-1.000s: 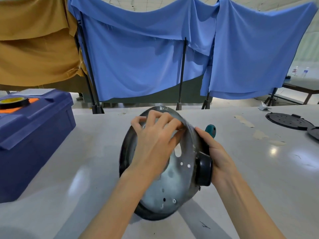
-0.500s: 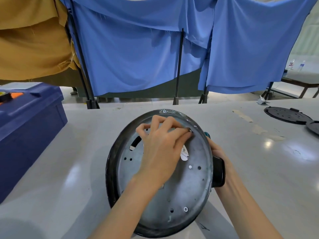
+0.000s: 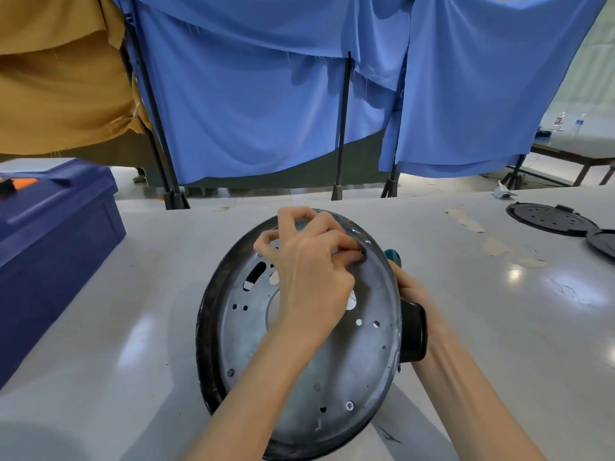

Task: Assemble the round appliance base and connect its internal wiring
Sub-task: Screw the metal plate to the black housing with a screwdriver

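I am looking past the fingers at blue cloths hanging over black stands beyond the far edge of the table. Left of the fingers and farther off, a mustard cloth is drooping beside the blue ones. Well to the left of the fingers, a dark blue box is sitting on the table. Right of the fingers, the table's pale glossy top is throwing back spots of light near strips of worn tape. Far off to the right, a second table is carrying two bottles. A pale floor is showing under the cloths.
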The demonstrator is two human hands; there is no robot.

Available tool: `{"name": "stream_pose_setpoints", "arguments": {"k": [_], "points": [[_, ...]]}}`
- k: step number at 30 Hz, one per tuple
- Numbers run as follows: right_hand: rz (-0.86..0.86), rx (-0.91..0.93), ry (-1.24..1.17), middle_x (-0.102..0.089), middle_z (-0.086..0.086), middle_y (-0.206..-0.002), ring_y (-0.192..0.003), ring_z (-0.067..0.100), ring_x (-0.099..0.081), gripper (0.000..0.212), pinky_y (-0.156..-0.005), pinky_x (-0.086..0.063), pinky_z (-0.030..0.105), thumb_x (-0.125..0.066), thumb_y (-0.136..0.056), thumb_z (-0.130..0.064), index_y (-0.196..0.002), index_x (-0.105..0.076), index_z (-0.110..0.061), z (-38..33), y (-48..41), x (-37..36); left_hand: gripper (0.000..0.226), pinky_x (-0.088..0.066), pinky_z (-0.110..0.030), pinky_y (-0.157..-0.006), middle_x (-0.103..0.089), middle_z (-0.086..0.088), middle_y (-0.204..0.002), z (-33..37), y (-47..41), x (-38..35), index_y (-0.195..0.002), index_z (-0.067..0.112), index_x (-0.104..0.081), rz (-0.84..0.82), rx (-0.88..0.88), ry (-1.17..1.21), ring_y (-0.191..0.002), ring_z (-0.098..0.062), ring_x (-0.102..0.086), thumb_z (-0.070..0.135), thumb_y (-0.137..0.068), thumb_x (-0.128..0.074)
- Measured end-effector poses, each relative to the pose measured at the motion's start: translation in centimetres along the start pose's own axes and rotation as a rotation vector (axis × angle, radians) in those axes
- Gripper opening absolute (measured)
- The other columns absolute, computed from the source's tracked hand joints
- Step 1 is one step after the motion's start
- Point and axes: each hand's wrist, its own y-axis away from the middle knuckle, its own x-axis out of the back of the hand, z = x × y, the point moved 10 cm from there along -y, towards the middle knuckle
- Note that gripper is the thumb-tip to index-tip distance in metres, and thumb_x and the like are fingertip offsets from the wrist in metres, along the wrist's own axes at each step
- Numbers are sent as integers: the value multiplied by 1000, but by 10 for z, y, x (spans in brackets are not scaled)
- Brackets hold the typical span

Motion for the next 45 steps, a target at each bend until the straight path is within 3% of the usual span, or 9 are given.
{"name": "stream_pose_setpoints", "arguments": {"k": [3,8,16,20,26,35,38,41,45], "points": [[90,-40,40,-68,15,-92,-78,25,-67,69,-69,-58,29,-96,-39,-23,-99,-69,-3,6,-2,8,18,-21,-39,-83,-62,14,-74,-5,4,-2,-62,21,-71,22,25,-9,-99,-9,-43,4,-65,-75],[200,-28,167,-59,18,-97,-87,31,-56,69,-76,-48,37,-83,-49,-34,-109,-64,-5,8,-4,18,18,-19,-35,-80,-58,13,-71,-18,9,-1,-60,19,-62,55,107,-18,-95,-14,-46,6,-68,-72],[273,38,265,-56,14,-70,-61,26,-56,51,-63,-50,34,-85,-44,-39,-77,-65,-6,3,0,28,30,-20,-37,-79,-53,10,-74,6,13,-4,-64,23,-40,51,-114,-141,-96,-17,-46,-3,-59,-54],[293,69,260,-54,10,-61,-50,21,-54,36,-51,-50,29,-84,-41,-37,-58,-64,-12,2,2,28,21,-26,-44,-80,-57,6,-74,6,13,-8,-62,16,-49,19,-149,-167,-95,-16,-45,-4,-59,-52],[296,25,183,-63,12,-75,-63,25,-60,38,-64,-52,33,-84,-53,-30,-78,-68,-7,9,1,34,15,-18,-35,-83,-61,19,-78,-28,5,-17,-70,25,-73,-180,34,-2,-106,-14,-47,13,-77,-78],[294,-1,171,-71,10,-77,-62,22,-68,38,-57,-56,30,-76,-66,-32,-93,-72,-6,11,2,38,11,-10,-28,-78,-58,26,-80,-34,6,-1,-87,37,-76,-183,91,-92,-106,-7,-37,31,-88,-68],[298,16,179,-71,16,-98,-75,28,-69,51,-62,-58,34,-76,-69,-33,-108,-71,-1,10,2,37,44,-12,-32,-78,-64,22,-86,-20,13,-3,-84,42,-73,-215,102,-126,-105,-8,-38,73,-82,-42],[285,63,185,-68,22,-99,-76,31,-68,66,-60,-57,36,-80,-63,-34,-116,-66,2,7,5,35,78,-16,-35,-81,-64,20,-95,-2,19,-7,-90,34,-74,-262,46,-265,-106,-9,-37,89,-68,-23],[230,134,179,-64,25,-121,-105,39,-61,103,-96,-46,55,-89,-28,-49,-117,-66,-3,7,8,25,92,-27,-41,-85,-64,18,-103,7,25,-9,-98,31,-73,-320,59,-292,-106,-12,-38,96,-57,-23]]}}
